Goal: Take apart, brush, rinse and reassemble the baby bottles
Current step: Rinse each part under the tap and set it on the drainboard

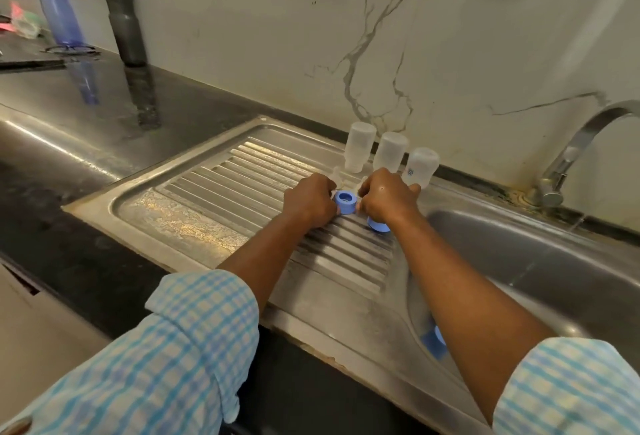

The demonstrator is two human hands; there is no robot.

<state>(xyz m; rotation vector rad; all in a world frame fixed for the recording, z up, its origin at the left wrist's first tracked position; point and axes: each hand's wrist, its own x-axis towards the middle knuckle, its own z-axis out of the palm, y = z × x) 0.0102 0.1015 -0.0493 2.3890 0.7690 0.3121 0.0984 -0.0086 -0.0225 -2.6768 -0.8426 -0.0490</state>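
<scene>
Left hand grip holds blue ring; right hand grip: cannot tell; upturned bottles just behind.

Three clear bottle bodies stand inverted behind a blue ring.

three clear baby bottles. two blue rings: one blue ring, a second ring. a third blue piece at the sink rim, kind unclear. two tall water bottles. one tap. two hands: left hand, right hand.
</scene>
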